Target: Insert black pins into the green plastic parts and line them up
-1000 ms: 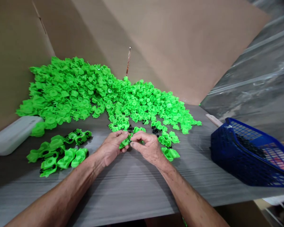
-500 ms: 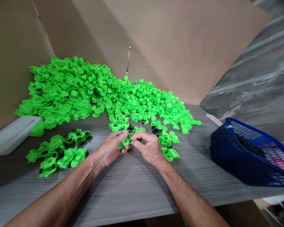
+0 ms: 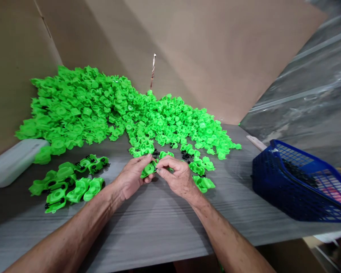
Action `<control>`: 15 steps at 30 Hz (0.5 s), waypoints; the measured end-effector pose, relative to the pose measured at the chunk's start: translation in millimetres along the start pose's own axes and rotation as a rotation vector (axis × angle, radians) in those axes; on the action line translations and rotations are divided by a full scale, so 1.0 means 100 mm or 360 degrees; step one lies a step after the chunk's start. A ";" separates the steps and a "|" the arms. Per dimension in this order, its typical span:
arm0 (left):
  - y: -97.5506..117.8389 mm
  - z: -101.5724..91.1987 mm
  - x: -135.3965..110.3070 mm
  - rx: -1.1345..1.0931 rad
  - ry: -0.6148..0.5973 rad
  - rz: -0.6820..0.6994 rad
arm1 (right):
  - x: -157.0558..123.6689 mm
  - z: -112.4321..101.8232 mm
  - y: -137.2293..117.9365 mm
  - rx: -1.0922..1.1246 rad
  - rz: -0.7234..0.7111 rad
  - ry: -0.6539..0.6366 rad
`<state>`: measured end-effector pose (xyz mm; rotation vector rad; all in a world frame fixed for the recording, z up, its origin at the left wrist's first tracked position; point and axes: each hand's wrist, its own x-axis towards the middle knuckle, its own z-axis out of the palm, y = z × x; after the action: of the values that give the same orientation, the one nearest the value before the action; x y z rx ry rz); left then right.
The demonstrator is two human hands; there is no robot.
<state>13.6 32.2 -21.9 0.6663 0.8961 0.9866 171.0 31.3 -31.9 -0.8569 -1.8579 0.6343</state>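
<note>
Fingers [image 3: 152,156] of left hand [image 3: 132,177] and right hand [image 3: 177,176] pinch a green plastic part [image 3: 148,170] — grip unchanged.

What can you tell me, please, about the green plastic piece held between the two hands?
The green plastic piece is a bright, glossy moulded part with rounded lobes. It sits tilted, pinched between the left hand and the right hand, whose fingers hide much of it, so its full shape cannot be told. A small black part shows at its end nearest the right hand. It is held over the grey table, in front of the green heap of similar pieces.
</note>
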 end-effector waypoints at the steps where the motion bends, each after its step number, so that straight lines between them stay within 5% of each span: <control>1: 0.00 0.00 0.00 0.0006 -0.0010 -0.0004 | 0.00 0.00 0.00 -0.0004 -0.0005 -0.0006; 15: -0.02 -0.02 0.01 0.0039 -0.0029 0.0005 | -0.01 0.02 0.00 -0.0006 0.0011 0.0005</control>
<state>12.9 32.5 -24.8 0.6966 0.8923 0.9725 168.9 30.4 -33.0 -0.8670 -1.8544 0.6336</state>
